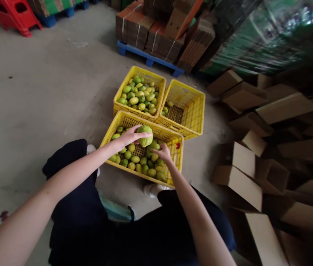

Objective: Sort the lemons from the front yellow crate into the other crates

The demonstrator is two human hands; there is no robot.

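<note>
Dark trousers [81, 225] nearest, knees apart, teal seat [114, 207] low between them, white shoe [154, 190] by the crate; the wide stance likely leaves room to bend over the work; near yellow crate [178, 162] sits right ahead, presumably for easy reach by both arms; smaller green and yellowish fruits [135, 159] lie loose in it, mostly toward the near side, some perforated floor showing; left hand [130, 136] grasps a large green fruit [146, 136], fingers curled round its side, held up over the crate, probably since it is too bulky for a fingertip pinch; right hand [164, 152] is bent in at the crate's right half, fingertips on another green fruit [151, 148]; cannot tell if they grip or only touch it; beyond, rear left crate [163, 87] is heaped with fruit, rear right crate [197, 111] has only a few at its left side; the three stand close together, likely to shorten the reach; open cardboard boxes [245, 184] piled to the right; farther back, strapped flat cardboard [136, 31] on a blue pallet [148, 59], probably to keep it off the floor; red stool [20, 16] far left.
</note>
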